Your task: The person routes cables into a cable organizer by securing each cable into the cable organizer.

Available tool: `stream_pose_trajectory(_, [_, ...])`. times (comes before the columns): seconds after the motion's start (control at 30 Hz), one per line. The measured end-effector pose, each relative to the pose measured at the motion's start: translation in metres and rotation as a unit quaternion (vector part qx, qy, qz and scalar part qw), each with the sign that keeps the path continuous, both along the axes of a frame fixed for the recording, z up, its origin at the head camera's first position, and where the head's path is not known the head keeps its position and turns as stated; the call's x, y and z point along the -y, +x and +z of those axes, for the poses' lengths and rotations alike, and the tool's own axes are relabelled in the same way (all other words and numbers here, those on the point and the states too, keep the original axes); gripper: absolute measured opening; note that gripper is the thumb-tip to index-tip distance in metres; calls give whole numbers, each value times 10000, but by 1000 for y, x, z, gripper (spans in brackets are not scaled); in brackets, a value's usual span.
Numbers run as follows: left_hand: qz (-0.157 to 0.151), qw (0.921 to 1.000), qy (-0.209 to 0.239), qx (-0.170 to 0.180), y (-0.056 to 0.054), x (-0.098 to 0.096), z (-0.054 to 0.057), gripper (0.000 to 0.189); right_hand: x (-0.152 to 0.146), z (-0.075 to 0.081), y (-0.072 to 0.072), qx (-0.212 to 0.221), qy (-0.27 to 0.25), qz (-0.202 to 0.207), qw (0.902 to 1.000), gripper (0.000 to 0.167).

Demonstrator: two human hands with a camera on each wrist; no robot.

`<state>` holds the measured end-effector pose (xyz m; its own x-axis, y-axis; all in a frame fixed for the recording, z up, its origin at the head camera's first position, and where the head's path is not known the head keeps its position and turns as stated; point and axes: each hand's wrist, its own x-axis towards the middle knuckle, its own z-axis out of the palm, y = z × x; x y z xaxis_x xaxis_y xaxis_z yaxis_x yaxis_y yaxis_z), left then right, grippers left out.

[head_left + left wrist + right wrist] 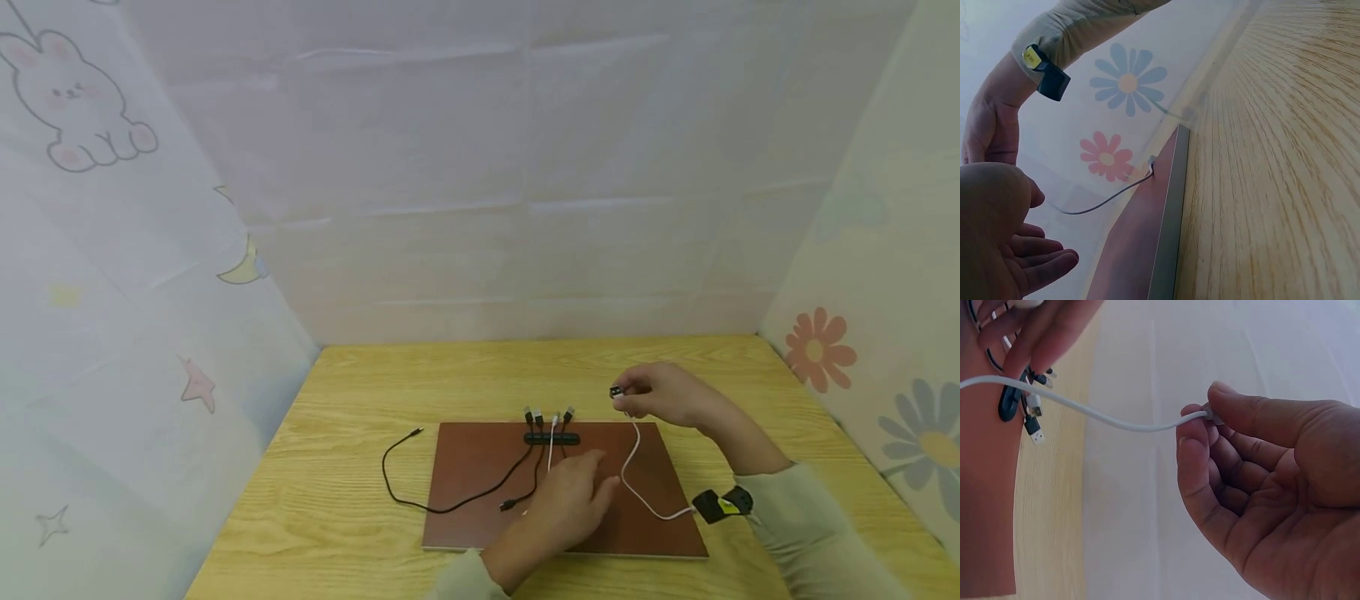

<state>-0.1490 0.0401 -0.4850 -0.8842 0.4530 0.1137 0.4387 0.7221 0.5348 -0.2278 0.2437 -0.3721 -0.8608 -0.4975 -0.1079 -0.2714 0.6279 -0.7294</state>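
Note:
My right hand [667, 396] is raised beyond the board's back right corner. Its thumb and fingers pinch the USB plug [617, 392] of a white cable [628, 471]. From there the cable hangs in a curve toward the right side of the brown board [480, 458]. Over the board's middle is my left hand [566, 500], its fingers loosely extended and holding nothing. Just beyond its fingertips, a black cable holder [534, 438] sits at the board's back edge. Several cables run through the holder, a second white cable [553, 432] among them, their USB plugs [1035, 434] sticking out past the edge.
A long black cable [442, 510] loops from the holder off the board's left side onto the wooden table [337, 467]. A short black cable's plug [508, 505] lies left of my left hand. A pale wall covering [480, 250] rises behind the table and along both sides.

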Motion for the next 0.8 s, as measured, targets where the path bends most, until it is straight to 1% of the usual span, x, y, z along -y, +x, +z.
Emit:
stream_pose_trajectory(0.1, [60,10000,-30,9,-1,-2,-1,43,6,-1,-1,-19,-29,65,10000,21])
stream_pose_trajectory(0.2, [87,9999,121,53,-3,-5,-1,39,11,-1,-2,-16,-79,117,9999,20])
stream_pose_trajectory(0.27, [70,9995,298,70,-4,-7,-2,36,14,0,-3,-29,-67,125,9999,20])
stream_pose_trajectory(0.37, [10,9975,693,144,-6,-11,-3,30,18,1,-3,-13,-45,101,9999,22])
stream_pose_trajectory(0.47, [-72,9935,1115,194,-7,-15,-5,25,21,2,-3,26,-50,65,10000,23])
stream_pose_trajectory(0.57, [-77,9874,1545,334,-8,-19,-7,18,23,4,-3,31,-88,45,9999,23])
stream_pose_trajectory(0.67, [-15,9784,1991,554,-7,-21,-9,13,25,6,-4,-6,-112,41,9999,22])
stream_pose_trajectory(0.8, [27,9589,2682,929,-5,-23,-9,9,24,6,-6,3,-166,-32,9999,22])
